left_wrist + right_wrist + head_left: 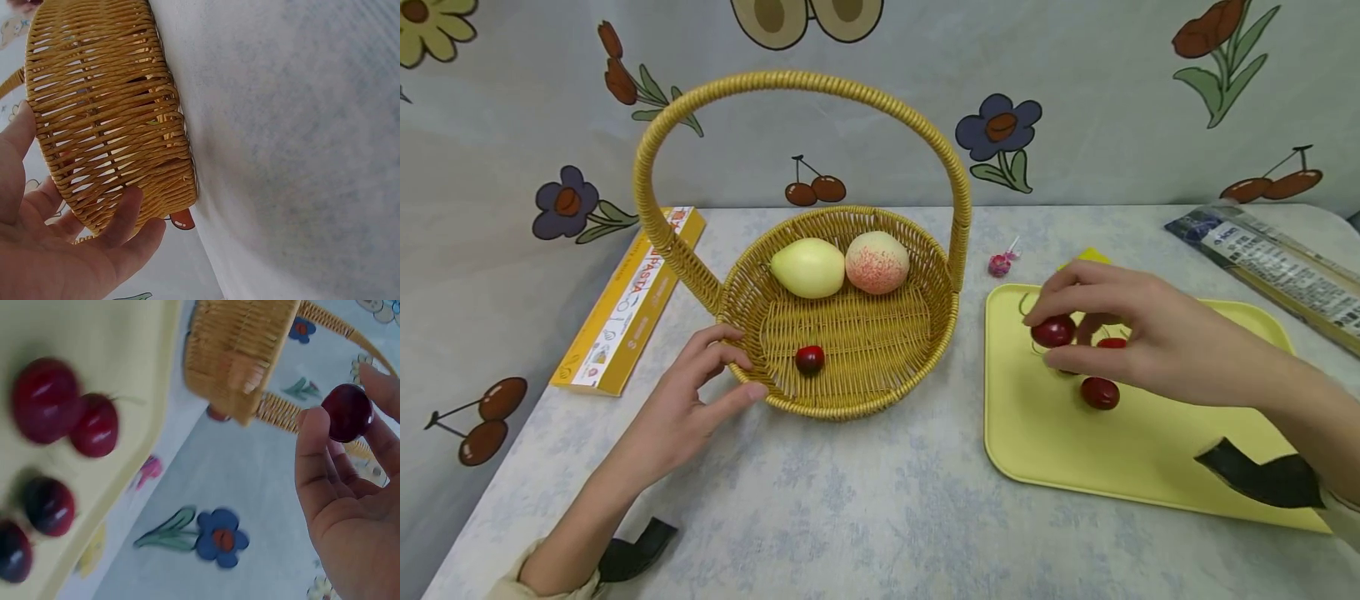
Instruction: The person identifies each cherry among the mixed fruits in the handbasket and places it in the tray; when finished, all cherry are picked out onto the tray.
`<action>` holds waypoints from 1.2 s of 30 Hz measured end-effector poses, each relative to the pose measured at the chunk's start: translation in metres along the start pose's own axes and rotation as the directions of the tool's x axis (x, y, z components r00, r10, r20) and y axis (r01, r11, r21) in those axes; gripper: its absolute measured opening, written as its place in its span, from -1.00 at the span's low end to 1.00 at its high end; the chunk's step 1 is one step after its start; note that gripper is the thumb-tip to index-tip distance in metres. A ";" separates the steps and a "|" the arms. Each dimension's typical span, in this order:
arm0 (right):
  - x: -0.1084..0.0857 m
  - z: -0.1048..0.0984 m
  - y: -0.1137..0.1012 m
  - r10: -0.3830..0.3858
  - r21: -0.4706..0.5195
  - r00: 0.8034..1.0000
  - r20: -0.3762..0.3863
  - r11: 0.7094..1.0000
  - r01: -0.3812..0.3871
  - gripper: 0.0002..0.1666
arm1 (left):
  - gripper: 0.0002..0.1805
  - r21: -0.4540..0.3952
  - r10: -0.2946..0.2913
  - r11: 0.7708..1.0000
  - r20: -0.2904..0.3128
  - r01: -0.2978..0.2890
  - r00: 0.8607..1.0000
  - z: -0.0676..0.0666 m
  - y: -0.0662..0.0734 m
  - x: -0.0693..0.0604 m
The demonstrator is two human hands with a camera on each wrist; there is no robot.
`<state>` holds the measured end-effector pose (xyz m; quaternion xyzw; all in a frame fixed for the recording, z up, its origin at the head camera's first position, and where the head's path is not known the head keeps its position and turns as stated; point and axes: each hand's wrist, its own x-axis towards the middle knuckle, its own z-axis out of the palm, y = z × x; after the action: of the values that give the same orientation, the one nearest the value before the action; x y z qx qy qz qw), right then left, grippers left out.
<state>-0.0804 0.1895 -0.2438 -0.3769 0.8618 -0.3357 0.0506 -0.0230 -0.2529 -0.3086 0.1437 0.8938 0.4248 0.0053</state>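
Observation:
A dark red cherry [347, 413] is pinched between the thumb and fingers of my right hand [1120, 325], held above the yellow tray [1030, 442]. On that tray lie several more cherries [1100, 392], partly hidden under the hand in the head view. My left hand [681, 408] holds the left front side of the wicker basket [850, 350], its fingers bent about the rim and outer wall. Inside the basket are a pale yellow pear [808, 268], a pinkish peach [877, 263] and one cherry [809, 360].
An orange pasta box [628, 304] lies left of the basket. A wrapped lollipop [1000, 264] sits behind the tray's left corner, near a yellow object [1086, 257] half hidden by the right hand. A long printed packet [1277, 267] lies at the far right. The basket's tall handle [805, 81] arches upward.

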 end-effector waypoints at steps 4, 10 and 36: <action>-0.034 -0.008 0.029 0.154 -0.112 0.985 -0.072 0.981 -0.161 -0.48 | -0.81 0.001 -0.007 1.000 0.002 0.007 1.000 0.001 0.000 0.000; -0.074 -0.018 0.076 0.387 -0.104 0.908 -0.159 0.908 -0.405 -0.53 | -0.81 0.009 -0.006 1.000 0.004 0.006 1.000 0.000 0.001 0.000; -0.104 -0.012 0.136 0.587 -0.128 0.803 0.104 0.809 -0.574 -0.55 | -0.81 0.002 -0.006 1.000 0.007 0.006 1.000 0.000 0.001 0.000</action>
<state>-0.0945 0.3334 -0.3360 -0.1194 0.9444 -0.2377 0.1934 -0.0229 -0.2526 -0.3076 0.1424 0.8947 0.4233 0.0097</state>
